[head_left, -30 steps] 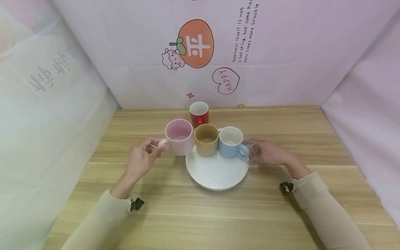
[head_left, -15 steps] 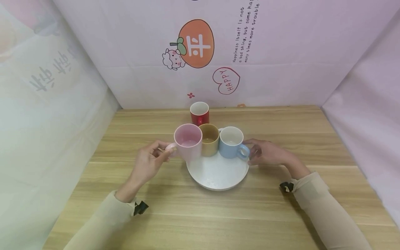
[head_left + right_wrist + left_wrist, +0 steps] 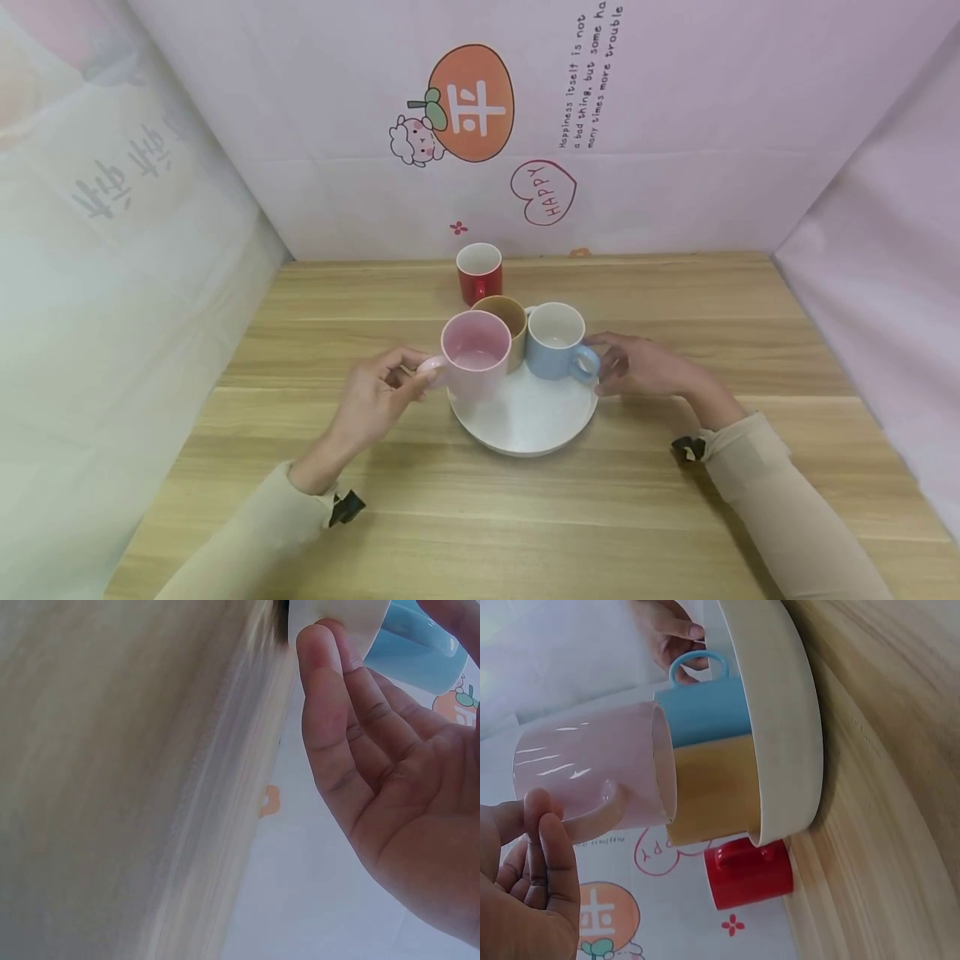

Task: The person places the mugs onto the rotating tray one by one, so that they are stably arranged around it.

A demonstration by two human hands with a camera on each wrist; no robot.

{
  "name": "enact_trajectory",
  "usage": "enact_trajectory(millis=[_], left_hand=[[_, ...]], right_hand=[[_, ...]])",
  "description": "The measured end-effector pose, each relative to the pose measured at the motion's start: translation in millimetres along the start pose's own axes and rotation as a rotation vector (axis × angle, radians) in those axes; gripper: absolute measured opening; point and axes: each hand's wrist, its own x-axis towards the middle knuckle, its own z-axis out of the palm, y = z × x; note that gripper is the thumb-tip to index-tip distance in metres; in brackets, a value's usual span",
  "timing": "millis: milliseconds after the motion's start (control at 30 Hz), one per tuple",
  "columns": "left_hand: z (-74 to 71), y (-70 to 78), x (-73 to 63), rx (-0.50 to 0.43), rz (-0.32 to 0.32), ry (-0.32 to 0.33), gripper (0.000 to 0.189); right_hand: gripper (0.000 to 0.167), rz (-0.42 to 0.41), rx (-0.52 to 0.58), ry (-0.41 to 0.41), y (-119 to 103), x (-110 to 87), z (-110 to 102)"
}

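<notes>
My left hand [image 3: 375,398] pinches the handle of a pink mug [image 3: 480,375] between thumb and fingers. Held upright, the mug hangs over the left part of a round white tray [image 3: 532,425]; its base shows above the rim in the left wrist view. Partly behind it on the tray stands a tan mug [image 3: 515,342], beside a light blue mug [image 3: 551,358] whose handle points right. My right hand [image 3: 641,367] is at the tray's right edge by that handle. In the right wrist view its fingertips [image 3: 319,649] rest against the tray's outer wall, fingers only slightly bent.
Behind the tray a red mug [image 3: 480,283] with a white inside stands on the wooden table [image 3: 525,525]. A printed cloth [image 3: 675,125] rises along the table's back edge, with pale cloth at both sides.
My left hand has carried the pink mug rightward and nearer to me, from the tray's left edge to over it, where it now covers part of the tan mug. My right hand stays put.
</notes>
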Motion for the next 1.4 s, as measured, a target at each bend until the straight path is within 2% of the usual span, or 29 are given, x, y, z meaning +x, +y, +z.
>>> enact_trajectory(millis=[200, 467, 1000, 1400], left_hand=[[10.0, 4.5, 1.1, -0.042, 0.033, -0.023, 0.013], [24.9, 3.9, 1.0, -0.096, 0.021, -0.057, 0.013], [55.2, -2.5, 4.5, -0.094, 0.015, -0.115, 0.01], [71.1, -4.7, 9.1, -0.101, 0.0, -0.157, 0.009]], right_hand=[[0.082, 0.004, -0.006, 0.004, -1.7, -0.7, -0.9], [0.082, 0.004, -0.011, 0.01, -3.0, -1.3, -1.7], [0.08, 0.006, 0.004, 0.003, -7.2, -5.5, -2.1], [0.08, 0.002, 0.01, 0.007, -5.7, -3.9, -0.9]])
